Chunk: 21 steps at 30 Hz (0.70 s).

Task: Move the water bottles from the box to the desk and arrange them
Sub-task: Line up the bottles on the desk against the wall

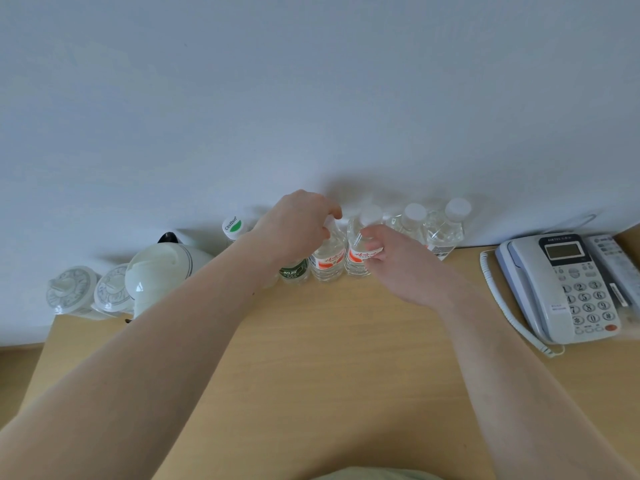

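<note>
Several clear water bottles stand in a row against the wall at the back of the wooden desk (311,358). My left hand (294,226) is closed over the cap of a red-labelled bottle (327,261). My right hand (391,258) grips the side of the neighbouring red-labelled bottle (356,251), fingers on its label. Two more white-capped bottles (412,220) (446,226) stand to the right. A green-labelled bottle (294,271) and one with a green-and-white cap (232,226) stand to the left, partly hidden by my left arm. No box is in view.
A white electric kettle (162,271) and two lidded white cups (72,289) (112,292) sit at the desk's back left. A corded desk phone (561,289) and a remote control (616,268) lie at the right. The desk's left edge drops off near the cups.
</note>
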{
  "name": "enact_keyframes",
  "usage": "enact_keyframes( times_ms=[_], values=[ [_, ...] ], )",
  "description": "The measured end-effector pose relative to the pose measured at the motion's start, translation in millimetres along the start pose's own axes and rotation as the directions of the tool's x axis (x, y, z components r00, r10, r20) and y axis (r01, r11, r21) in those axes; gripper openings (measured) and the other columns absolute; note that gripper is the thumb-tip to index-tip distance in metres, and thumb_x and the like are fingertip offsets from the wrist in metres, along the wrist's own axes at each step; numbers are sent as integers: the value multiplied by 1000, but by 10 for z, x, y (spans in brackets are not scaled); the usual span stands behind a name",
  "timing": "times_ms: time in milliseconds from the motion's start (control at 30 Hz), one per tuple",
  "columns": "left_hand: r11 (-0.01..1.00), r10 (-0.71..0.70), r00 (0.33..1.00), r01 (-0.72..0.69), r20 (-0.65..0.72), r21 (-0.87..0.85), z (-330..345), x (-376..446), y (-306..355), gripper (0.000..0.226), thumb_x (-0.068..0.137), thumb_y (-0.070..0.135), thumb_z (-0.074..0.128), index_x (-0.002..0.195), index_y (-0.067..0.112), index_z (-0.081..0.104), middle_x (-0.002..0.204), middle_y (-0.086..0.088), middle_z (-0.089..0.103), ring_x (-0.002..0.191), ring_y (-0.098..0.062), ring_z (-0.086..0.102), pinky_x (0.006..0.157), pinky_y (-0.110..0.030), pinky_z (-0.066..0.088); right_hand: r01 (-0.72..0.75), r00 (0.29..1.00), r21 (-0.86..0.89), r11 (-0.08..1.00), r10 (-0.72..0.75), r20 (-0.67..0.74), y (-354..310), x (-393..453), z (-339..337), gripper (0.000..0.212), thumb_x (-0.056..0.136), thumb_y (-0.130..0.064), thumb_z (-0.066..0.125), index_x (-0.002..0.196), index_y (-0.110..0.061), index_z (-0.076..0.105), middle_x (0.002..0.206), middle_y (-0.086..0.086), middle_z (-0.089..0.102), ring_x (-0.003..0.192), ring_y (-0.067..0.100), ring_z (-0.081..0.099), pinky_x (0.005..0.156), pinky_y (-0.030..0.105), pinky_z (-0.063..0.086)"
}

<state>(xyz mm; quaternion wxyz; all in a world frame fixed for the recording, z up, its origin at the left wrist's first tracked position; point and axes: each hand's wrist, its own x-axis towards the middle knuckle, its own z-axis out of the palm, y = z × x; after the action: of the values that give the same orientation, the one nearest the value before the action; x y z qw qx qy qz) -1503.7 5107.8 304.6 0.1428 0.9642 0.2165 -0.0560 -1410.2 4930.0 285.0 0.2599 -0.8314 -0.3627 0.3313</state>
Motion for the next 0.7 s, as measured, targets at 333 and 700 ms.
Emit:
enact_keyframes(
  times_ms=[333,700],
  values=[
    [999,-42,996,44,-76,22,33,-1,18,42,95,41,65,129,18,62,117,-10,69,107,-32,62,79,-31,37,-8,1000,13,1000,8,0,5,4,0,47,103,-18,49,148,-27,41,143,-5,55,123,15,56,67,18,41],
    [996,-35,997,41,-71,77,26,-20,12,41,99,38,61,136,21,61,116,-12,70,108,-34,63,85,-36,46,-16,1000,16,1000,15,18,-14,26,51,47,103,-17,49,149,-26,41,143,-4,53,121,16,55,53,15,38]
  ],
)
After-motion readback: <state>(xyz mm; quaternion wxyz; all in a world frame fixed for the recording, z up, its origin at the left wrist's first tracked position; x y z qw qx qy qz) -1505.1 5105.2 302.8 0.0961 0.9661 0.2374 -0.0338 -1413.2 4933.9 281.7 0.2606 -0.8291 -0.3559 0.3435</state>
